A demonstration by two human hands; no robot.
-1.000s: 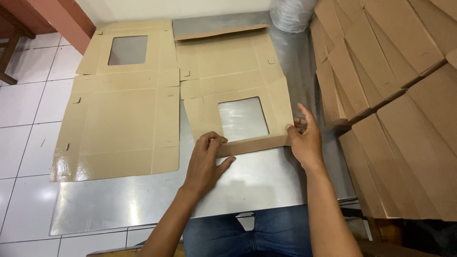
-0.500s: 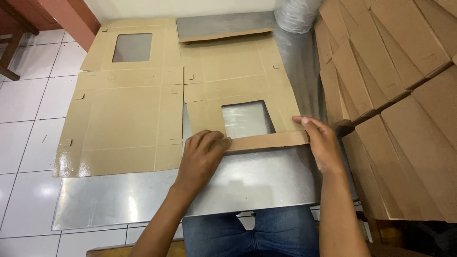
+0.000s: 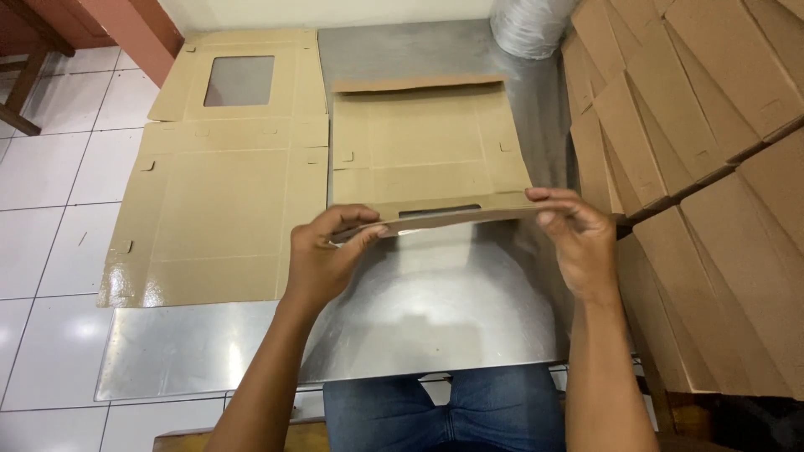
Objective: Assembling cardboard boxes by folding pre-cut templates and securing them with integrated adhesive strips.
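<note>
Both hands on the near flap of the cardboard box blank (image 3: 423, 146) lying flat on the metal surface (image 3: 435, 310). Left hand (image 3: 322, 255) pinches the flap's left end, thumb on top, fingers under: grip clamped on the cardboard. Right hand (image 3: 578, 238) clamps the right end the same way, fingers curled over the edge. Flap is lifted off the surface and tilted up toward the camera, so the window cutout shows only as a thin slot. Rest of the blank lies flat beyond the hands, far flap slightly raised. Second windowed blank (image 3: 222, 176) lies flat just to the left, edge touching the first. Stack of folded cardboard blanks (image 3: 695, 125) along the right side. Foil roll (image 3: 532, 25) at far edge.
</note>
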